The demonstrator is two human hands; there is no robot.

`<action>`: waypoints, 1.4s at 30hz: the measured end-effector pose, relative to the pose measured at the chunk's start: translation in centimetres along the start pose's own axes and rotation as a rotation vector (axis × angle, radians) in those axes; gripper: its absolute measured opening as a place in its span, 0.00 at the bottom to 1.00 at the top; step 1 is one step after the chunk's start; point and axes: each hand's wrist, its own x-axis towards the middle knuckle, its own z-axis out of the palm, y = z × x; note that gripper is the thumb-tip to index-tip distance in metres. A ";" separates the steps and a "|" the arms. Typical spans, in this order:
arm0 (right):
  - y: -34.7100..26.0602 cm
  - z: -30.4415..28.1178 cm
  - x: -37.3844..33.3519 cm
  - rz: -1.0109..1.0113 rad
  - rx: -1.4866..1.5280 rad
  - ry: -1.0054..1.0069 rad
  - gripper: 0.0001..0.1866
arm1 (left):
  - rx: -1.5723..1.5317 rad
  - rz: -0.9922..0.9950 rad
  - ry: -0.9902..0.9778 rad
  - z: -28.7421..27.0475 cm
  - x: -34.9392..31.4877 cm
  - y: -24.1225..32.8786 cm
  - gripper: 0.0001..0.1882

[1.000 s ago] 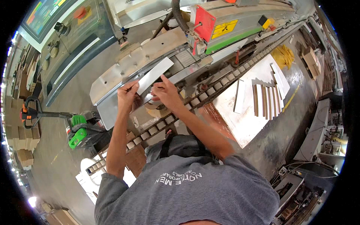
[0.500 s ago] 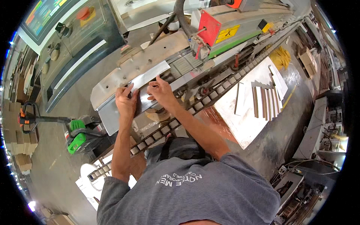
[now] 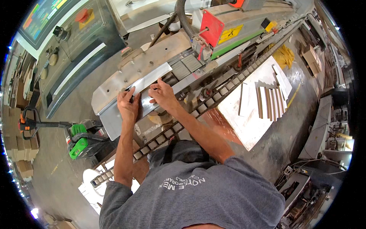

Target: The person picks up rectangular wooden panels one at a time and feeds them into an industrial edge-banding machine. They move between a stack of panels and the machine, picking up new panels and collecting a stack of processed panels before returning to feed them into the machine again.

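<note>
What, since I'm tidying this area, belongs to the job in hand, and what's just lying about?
Seemingly in the job:
white strip by the left hand and right hand
metal machine bed
perhaps the row of strips on the white board

Apparently lying about:
crumpled yellow bundle
pallet jack

A narrow white strip lies along the metal guide plate, its right end angled away.
</note>
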 end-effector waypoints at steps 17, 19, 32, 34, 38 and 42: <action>-3.0 -7.0 2.2 -0.005 -0.022 0.175 0.23 | -0.105 -0.051 -0.067 6.7 2.8 4.5 0.17; -3.3 -8.5 2.6 0.031 -0.025 0.168 0.24 | -0.098 -0.086 -0.091 8.0 3.4 5.4 0.16; -5.3 -18.9 -8.8 -0.312 -0.285 0.422 0.19 | -0.063 0.149 -0.110 18.0 8.0 10.9 0.12; -3.8 -22.6 -10.9 -0.298 -0.364 0.591 0.19 | -0.035 0.078 -0.167 19.1 9.0 11.4 0.14; 1.6 -31.8 -13.8 -0.184 -0.838 0.988 0.25 | -0.184 0.173 -0.204 18.6 9.9 13.4 0.16; 4.2 -35.5 -15.2 0.308 -1.186 0.926 0.45 | -0.165 0.032 -0.159 14.2 6.4 14.4 0.14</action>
